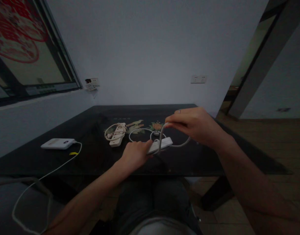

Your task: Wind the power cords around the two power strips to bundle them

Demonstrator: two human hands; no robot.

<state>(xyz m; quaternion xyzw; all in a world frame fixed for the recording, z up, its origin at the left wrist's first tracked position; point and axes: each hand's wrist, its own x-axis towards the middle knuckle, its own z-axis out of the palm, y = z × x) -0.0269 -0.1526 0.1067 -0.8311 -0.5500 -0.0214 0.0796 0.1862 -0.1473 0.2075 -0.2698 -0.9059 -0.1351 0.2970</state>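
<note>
My left hand (137,152) is closed round the near end of a white power strip (166,142), just above the dark table. Pinched between the fingers of my right hand (189,124) is the strip's cord (161,135), which rises from the strip and passes around it. More of the cord lies in loops on the table behind the strip and trails below my right hand. To the left of my hands rests a second power strip (117,135), with its own cord looped over it.
A white device (58,143) with a thin cable (59,168) lies at the table's left; the cable hangs over the front edge. The black table (96,163) has a flower pattern. Behind it, the wall carries a socket plate (198,79) and loose sockets (91,84) at the left.
</note>
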